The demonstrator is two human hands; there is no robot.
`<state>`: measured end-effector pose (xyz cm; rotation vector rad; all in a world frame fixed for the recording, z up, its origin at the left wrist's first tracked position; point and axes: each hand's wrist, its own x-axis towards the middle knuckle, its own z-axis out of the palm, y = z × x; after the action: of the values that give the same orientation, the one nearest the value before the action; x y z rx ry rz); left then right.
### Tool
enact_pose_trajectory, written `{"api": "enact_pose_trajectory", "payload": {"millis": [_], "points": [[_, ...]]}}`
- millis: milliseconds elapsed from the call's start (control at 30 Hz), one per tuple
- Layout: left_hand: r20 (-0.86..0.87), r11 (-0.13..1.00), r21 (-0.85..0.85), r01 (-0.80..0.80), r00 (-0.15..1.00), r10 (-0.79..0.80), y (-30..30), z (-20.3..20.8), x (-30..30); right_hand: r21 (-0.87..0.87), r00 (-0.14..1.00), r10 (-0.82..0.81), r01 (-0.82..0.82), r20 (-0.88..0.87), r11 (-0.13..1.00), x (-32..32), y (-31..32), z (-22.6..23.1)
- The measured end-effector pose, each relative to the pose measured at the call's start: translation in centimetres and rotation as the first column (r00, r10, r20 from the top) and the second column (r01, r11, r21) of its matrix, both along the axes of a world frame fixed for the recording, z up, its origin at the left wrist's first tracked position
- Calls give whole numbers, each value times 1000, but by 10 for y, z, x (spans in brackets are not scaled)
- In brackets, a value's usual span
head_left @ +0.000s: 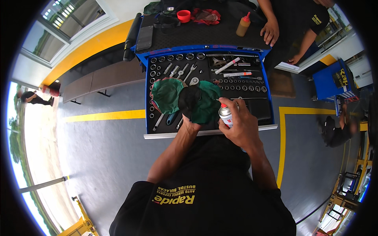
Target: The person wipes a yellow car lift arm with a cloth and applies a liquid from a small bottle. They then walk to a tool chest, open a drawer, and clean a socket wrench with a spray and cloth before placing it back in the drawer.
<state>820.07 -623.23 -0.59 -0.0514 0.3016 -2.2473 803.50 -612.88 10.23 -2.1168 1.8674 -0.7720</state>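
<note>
My right hand [245,125] is wrapped around a white spray can [225,117] with a red top, its index finger up at the nozzle. The nozzle points at a bunched green cloth [208,98] with a black part [189,103]. From below, my left hand [191,125] holds up this cloth, which hides most of its fingers. Just left of it, a second green cloth [167,96] with a reddish edge lies over tools in the open drawer [212,134]. Around the cloths are sockets [252,88], a wrench [190,72] and other hand tools in dark foam.
Above the drawer is the blue tool chest's black top [220,35], bearing a red cup [183,16], a red cloth [206,17] and a brown squeeze bottle [243,25]. A co-worker's hand [270,33] rests there. Two marker-like tubes [236,74] lie on the tools.
</note>
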Motion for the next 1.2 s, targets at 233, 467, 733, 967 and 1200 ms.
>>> {"api": "enact_pose_trajectory", "payload": {"millis": [233, 467, 733, 967, 1200], "points": [[110, 978, -178, -106, 986, 127, -6, -12, 2, -57, 999, 28, -27, 18, 998, 7, -1, -5], [226, 938, -319, -139, 950, 217, -5, -12, 4, -48, 998, 66, -65, 19, 997, 10, 1, 2], [230, 951, -286, -119, 955, 189, -7, -13, 7, -57, 996, 87, -85, 22, 995, 10, -1, 6], [224, 946, -311, -91, 960, 166, -5, -6, 7, -7, 996, 94, -94, 7, 996, 7, 3, 3], [192, 959, -248, -137, 963, 187, -6, -17, 11, 5, 997, 68, -68, 38, 998, 3, 7, 4]]}}
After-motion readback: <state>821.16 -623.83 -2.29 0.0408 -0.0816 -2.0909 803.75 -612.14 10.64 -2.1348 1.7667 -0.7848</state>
